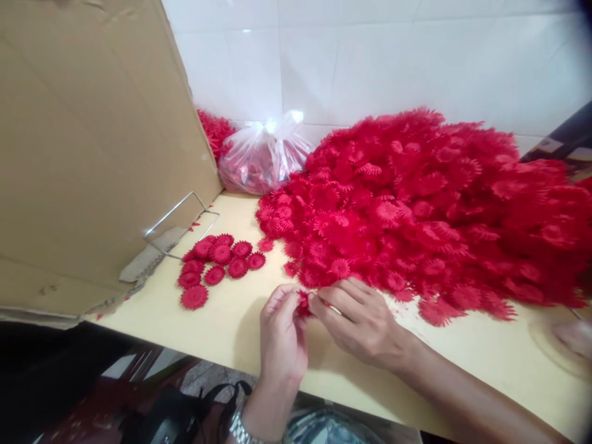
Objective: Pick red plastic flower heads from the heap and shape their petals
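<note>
Between my two hands, just above the pale table, is a small red fabric flower (304, 303). My left hand (283, 330) pinches it from the left, thumb and fingers closed round its edge. From the other side my right hand (358, 314) presses its closed fingertips against the same flower; whether they hold a further small piece is hidden. To the left lies a small group of round red flowers (221, 254) with toothed edges. A large heap of frilly red flowers (416, 209) spreads just beyond my right hand.
A tall cardboard sheet (102, 142) stands along the left, with a bent wire frame (171, 222) at its foot. A knotted clear plastic bag (263, 157) of red pieces rests by the tiled wall (370, 61). Part of another person's hand (573, 336) shows at the right edge.
</note>
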`<state>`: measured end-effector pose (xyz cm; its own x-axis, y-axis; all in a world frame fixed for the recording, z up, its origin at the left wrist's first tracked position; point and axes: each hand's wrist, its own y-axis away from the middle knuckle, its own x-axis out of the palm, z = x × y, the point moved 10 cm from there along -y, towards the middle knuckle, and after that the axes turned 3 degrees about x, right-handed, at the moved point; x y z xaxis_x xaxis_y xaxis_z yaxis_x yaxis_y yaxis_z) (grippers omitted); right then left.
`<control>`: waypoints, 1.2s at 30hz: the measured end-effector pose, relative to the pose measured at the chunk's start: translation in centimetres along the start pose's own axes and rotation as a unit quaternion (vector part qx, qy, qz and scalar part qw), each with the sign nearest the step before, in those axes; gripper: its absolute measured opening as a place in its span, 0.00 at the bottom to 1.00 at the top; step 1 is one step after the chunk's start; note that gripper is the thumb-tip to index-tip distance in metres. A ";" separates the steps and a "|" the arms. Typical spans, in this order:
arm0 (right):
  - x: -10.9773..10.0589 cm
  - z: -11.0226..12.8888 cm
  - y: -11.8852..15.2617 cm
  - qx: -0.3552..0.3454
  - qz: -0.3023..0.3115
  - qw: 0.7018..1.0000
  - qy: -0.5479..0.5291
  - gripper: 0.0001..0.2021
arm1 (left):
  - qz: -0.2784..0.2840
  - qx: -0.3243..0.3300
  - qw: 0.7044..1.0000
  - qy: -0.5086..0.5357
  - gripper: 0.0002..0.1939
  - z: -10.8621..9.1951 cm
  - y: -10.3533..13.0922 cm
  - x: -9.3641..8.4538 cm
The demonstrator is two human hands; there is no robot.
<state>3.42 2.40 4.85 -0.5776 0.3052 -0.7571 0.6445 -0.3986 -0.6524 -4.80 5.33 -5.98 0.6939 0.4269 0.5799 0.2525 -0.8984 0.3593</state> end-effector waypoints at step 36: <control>-1.3 0.8 0.4 -0.029 0.010 0.998 -0.052 0.08 | 0.010 0.030 0.999 0.019 0.10 -0.1 0.2 -0.3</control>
<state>4.03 1.19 5.62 -0.6118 0.2053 -0.7639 0.6819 -0.3525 -0.6408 -5.03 4.99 -6.05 0.6728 0.4119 0.6145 0.2802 -0.9106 0.3037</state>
